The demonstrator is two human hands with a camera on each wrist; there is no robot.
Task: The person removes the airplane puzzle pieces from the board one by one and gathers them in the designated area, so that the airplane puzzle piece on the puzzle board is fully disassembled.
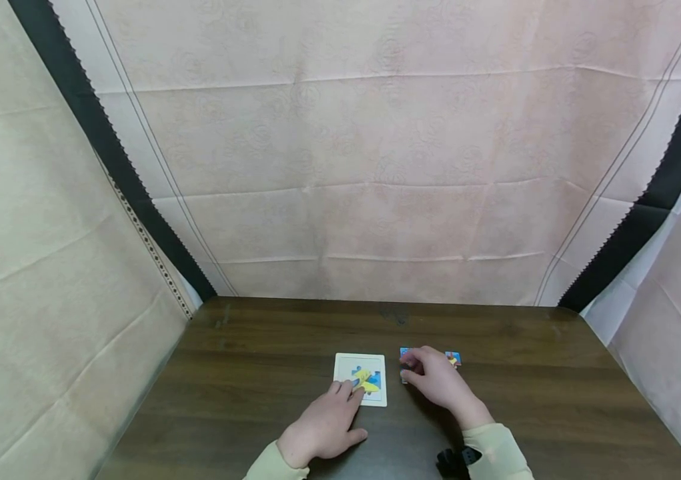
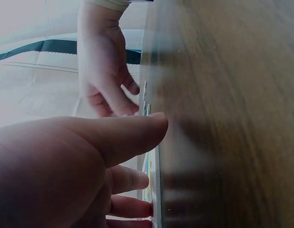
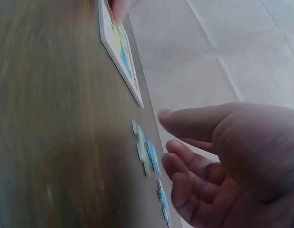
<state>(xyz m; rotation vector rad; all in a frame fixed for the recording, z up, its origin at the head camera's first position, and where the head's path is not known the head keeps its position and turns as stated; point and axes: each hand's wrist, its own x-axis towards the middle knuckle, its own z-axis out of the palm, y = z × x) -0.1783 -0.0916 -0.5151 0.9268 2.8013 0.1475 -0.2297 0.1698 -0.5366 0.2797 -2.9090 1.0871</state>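
Observation:
A white-framed puzzle board with a yellow and blue picture lies flat on the table. My left hand rests on its lower left part, fingers extended onto it and thumb off to the side. In the left wrist view the fingertips of that hand touch the board's face. Just right of the board, my right hand hovers over loose puzzle pieces, partly covering them. The right wrist view shows this hand with thumb and loosely bent fingers apart, nothing between them, beside yellow and blue pieces.
The dark wood table carries the board and pieces. Pale cloth walls with black trim enclose its back and sides. A black strap or device sits at the right wrist.

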